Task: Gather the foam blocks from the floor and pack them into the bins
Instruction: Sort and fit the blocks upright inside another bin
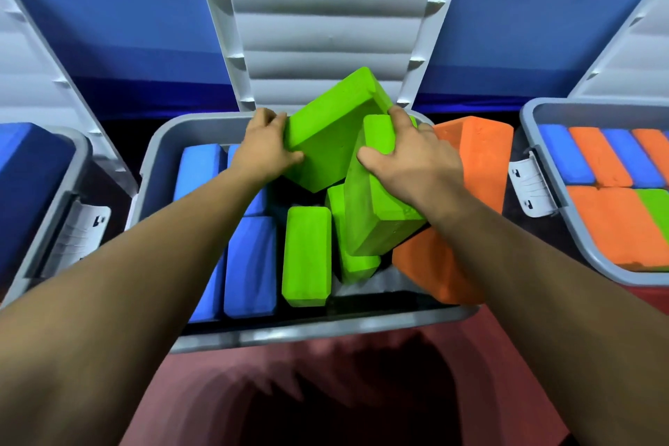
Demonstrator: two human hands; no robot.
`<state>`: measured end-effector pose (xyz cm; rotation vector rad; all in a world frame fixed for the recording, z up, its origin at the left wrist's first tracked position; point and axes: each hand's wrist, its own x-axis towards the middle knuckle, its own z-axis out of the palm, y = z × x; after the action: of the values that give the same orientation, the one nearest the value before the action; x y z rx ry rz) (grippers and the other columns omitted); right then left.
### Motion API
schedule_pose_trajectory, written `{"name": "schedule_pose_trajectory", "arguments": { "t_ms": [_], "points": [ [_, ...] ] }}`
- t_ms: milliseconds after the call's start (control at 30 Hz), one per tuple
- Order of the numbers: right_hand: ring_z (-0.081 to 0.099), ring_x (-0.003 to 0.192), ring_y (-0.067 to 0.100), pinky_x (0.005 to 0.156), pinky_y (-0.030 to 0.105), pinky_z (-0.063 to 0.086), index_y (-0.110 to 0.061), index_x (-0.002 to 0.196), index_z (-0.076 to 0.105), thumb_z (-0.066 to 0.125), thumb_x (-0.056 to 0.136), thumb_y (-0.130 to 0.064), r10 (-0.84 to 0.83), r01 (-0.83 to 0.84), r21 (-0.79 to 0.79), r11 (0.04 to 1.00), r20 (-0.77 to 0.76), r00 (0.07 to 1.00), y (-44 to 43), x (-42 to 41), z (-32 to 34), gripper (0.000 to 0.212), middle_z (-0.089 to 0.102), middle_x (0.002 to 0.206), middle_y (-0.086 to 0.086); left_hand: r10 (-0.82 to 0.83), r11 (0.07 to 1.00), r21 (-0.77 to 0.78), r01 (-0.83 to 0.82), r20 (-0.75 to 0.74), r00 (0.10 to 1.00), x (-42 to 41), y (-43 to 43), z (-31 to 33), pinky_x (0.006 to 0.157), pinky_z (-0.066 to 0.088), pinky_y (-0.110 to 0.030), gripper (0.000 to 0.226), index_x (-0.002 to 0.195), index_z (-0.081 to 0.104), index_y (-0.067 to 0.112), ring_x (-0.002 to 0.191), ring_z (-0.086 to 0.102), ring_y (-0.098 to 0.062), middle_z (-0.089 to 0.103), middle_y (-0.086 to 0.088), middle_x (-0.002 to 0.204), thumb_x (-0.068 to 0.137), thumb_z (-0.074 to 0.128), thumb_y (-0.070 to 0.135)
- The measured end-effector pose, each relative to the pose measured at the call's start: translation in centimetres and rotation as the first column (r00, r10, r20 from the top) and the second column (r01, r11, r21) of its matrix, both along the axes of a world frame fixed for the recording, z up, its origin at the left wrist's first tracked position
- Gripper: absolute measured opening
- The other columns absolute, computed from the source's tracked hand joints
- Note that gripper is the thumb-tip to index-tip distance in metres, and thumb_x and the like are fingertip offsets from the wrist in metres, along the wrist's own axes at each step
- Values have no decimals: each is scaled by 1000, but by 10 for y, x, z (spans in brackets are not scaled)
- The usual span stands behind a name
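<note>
— Left hand point(266, 150)?
— Curled round the edge of a matte green foam brick point(325, 134), tilted above the grey plastic bin point(318, 331). Below the grip, smooth blue blocks point(249, 264) packed on end.
— Right hand point(409, 159)?
— Clamped over the top of a second green brick point(376, 217), round-cornered, leaning in the bin. Just right of the grip, pitted orange blocks point(481, 156).

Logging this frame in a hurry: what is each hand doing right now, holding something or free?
Left hand: grip closed on the upper green block.
Right hand: grip closed on the lower green block.
</note>
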<state>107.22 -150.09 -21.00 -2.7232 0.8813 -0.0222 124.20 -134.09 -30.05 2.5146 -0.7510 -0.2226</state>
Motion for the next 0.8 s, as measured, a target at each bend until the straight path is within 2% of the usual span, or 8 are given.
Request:
{"name": "schedule_pose_trajectory", "arguments": {
  "t_ms": [100, 233, 367, 467, 533, 600, 700, 800],
  "points": [
    [55, 116, 39, 91, 41, 42, -32, 151, 26, 48, 83, -63, -4, 4, 4, 1000, 12, 1000, 0, 1, 0, 78, 51, 134, 18, -51, 999, 8, 52, -111, 992, 2, -6, -6, 108, 35, -36, 94, 145, 30, 3, 133, 40, -32, 34, -16, 148, 71, 85, 25],
    [56, 116, 38, 91, 41, 43, -33, 151, 27, 48, 82, -64, -5, 5, -6, 1000, 25, 1000, -1, 2, -4, 78, 53, 133, 18, 53, 996, -64, -54, -18, 998, -6, -12, 0, 79, 44, -42, 61, 118, 39, 8, 105, 54, -36, 53, -14, 122, 71, 77, 18],
    [55, 116, 39, 91, 41, 42, -33, 152, 25, 48, 82, -63, -15, 16, -2, 1000, 22, 1000, 0, 2, -3, 79, 52, 134, 18, -12, 993, -113, 24, 107, 994, -15, 5, 15, 88, 37, -42, 76, 128, 45, 20, 118, 46, -28, 50, -3, 124, 61, 77, 36],
    [53, 119, 38, 95, 42, 41, -30, 153, 20, 50, 83, -62, -11, 11, 18, 1000, 25, 1000, 1, -1, -1, 83, 49, 139, 17, -37, 971, -230, 65, 125, 991, -27, 25, 34, 94, 42, -45, 82, 133, 45, 23, 119, 45, -25, 45, -2, 123, 57, 65, 48],
    [55, 117, 39, 93, 43, 42, -24, 151, 22, 52, 82, -62, -15, 15, 17, 1000, 42, 999, 2, -2, -1, 84, 51, 137, 17, 4, 939, -341, 35, 114, 993, -34, 39, 50, 96, 43, -34, 78, 134, 46, 22, 114, 46, -19, 43, 0, 121, 62, 67, 44],
    [56, 115, 39, 92, 44, 43, -21, 149, 24, 51, 82, -62, -21, 21, 11, 1000, 37, 999, 2, -1, -1, 83, 53, 135, 18, 109, 901, -426, -79, 46, 993, -42, 54, 67, 88, 37, -10, 73, 133, 47, 21, 106, 44, -10, 42, 3, 119, 67, 71, 39],
    [56, 116, 40, 91, 43, 43, -19, 146, 27, 50, 83, -62, -14, 14, -4, 1000, 12, 1000, 3, -2, -1, 80, 52, 137, 19, 254, 831, -465, -305, -171, 952, -54, 76, 80, 79, 44, -23, 58, 124, 50, 24, 96, 53, -13, 54, 0, 116, 75, 76, 42],
    [56, 116, 41, 90, 43, 43, -20, 147, 27, 50, 83, -63, -15, 15, -11, 1000, 4, 1000, 1, -3, -2, 80, 51, 137, 19, 393, 767, -293, -571, -490, 778, -68, 103, 70, 64, 46, -26, 46, 123, 54, 20, 92, 62, -18, 64, -5, 111, 86, 70, 42]
  ]
}}
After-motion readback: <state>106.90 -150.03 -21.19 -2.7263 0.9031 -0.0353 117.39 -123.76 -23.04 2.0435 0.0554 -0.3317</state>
